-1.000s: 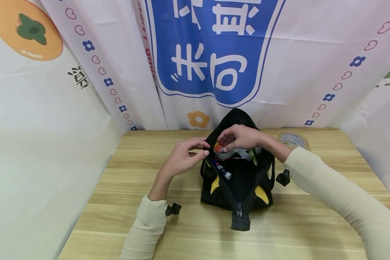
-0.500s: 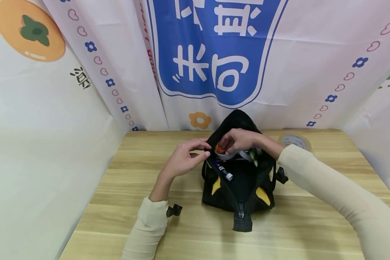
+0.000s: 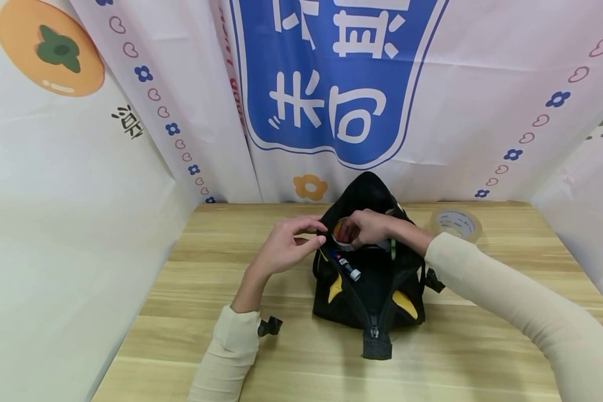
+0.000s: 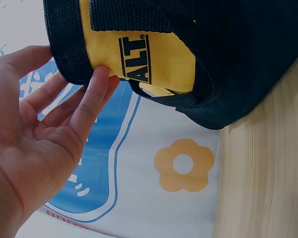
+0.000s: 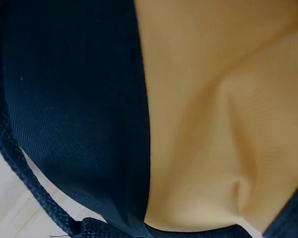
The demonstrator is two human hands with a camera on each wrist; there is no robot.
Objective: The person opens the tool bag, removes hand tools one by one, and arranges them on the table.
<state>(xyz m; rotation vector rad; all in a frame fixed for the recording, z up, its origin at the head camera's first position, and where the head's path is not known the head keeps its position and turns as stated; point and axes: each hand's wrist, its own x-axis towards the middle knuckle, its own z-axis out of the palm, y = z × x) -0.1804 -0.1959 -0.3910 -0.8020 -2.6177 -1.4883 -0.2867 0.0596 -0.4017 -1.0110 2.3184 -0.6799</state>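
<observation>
A black and yellow tool bag [image 3: 407, 304] stands unzipped on the table. My left hand [image 3: 288, 243] pinches its left rim; in the left wrist view, thumb and fingers meet the black zipper edge above the yellow panel [image 4: 139, 54]. Inside the bag, my right hand [image 3: 372, 226] reaches down with curled fingers gripping a grey-rimmed roll of tape [image 3: 343, 244] with orange-red inside its ring. A marker-like tube with a white end [image 3: 350, 271] lies by the left opening. The right wrist view shows only the bag's side [image 5: 198, 124], so the fingers are hidden there.
A roll of clear tape [image 3: 469, 226] lies on the wooden table [image 3: 206, 268] behind and right of the bag. A printed curtain [image 3: 447, 128] hangs along the table's back edge. The bag's zipper end [image 3: 377, 346] points toward the front.
My right hand has sunk deeper into the bag, and the grey-rimmed roll sits lower and is more covered by it. My left hand has stayed at the rim.
</observation>
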